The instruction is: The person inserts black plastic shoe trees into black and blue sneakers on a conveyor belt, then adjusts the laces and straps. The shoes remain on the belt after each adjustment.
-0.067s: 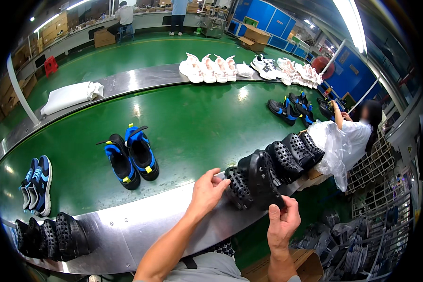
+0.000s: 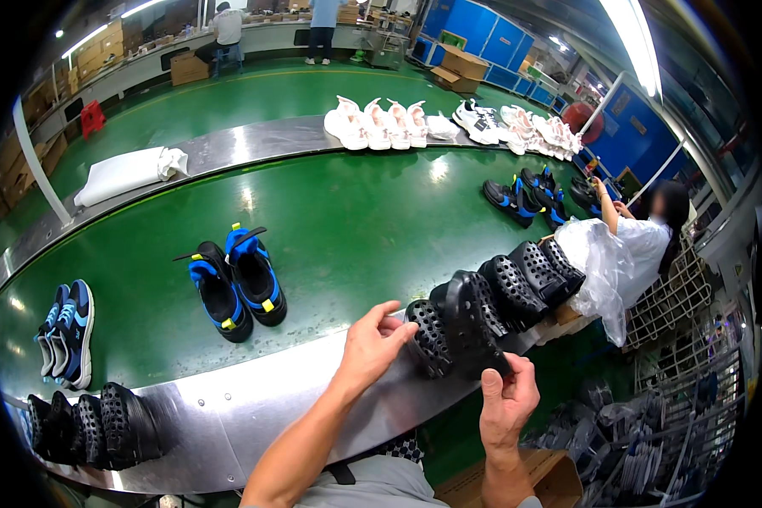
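Note:
A black clog [image 2: 470,326] stands tilted on the steel edge of the table, its sole side toward me. The fingers of my right hand [image 2: 510,402] are closed on its near end. Beside it, on the left, is another black clog [image 2: 429,339] with a perforated upper. My left hand [image 2: 372,343] is at that clog's left side, thumb and forefinger apart, the thumb tip at its edge. Several more black perforated clogs [image 2: 516,288] line up just to the right.
Black-and-blue sneakers [image 2: 250,284] stand mid-table on the green surface [image 2: 339,229]. Navy sneakers [image 2: 76,330] and more black clogs [image 2: 110,427] are at left. White shoes [image 2: 381,127] line the far edge. A co-worker [image 2: 643,237] sits at right near clear plastic bags [image 2: 597,262].
The clog at my right hand has tipped very slightly, and that hand has shifted a little to the left. Otherwise the hands and shoes look the same.

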